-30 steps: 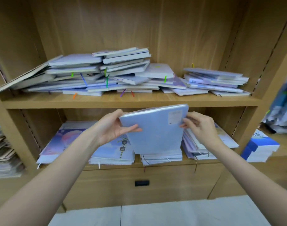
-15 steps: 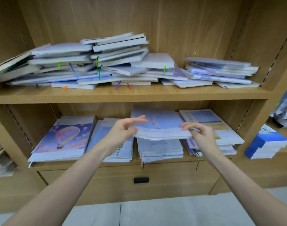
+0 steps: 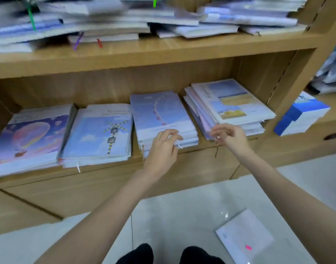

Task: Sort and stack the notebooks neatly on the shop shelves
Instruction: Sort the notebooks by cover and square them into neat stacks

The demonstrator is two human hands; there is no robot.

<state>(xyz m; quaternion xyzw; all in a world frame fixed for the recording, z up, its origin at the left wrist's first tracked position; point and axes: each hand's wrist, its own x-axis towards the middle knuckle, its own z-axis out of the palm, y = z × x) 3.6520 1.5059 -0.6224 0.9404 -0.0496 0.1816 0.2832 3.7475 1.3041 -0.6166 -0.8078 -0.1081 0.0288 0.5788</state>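
Head view: on the lower wooden shelf (image 3: 110, 168) four stacks of thin pale-blue and lilac notebooks lie flat, side by side. From the left: a stack topped by a purple balloon cover (image 3: 28, 138), a stack topped by a blue cover with a railway-crossing signal (image 3: 100, 132), a middle stack with a plain lilac-blue cover (image 3: 159, 113), and a right stack topped by a cover with blue and yellow panels (image 3: 232, 101), its lower books splayed leftward. The left hand (image 3: 163, 147) rests at the near edge of the middle stack, fingers loosely curled and parted, holding nothing. The right hand (image 3: 230, 136) is at the near left corner of the right stack, thumb and fingers pinched narrowly; whether they hold a page edge or a ribbon marker is unclear. On the upper wooden shelf (image 3: 163, 52) lies a blurred, untidy heap of pale notebooks (image 3: 106, 21) with coloured ribbon markers. A white notebook with a pink tag (image 3: 243, 239) lies on the pale tiled floor (image 3: 173, 216), near right.
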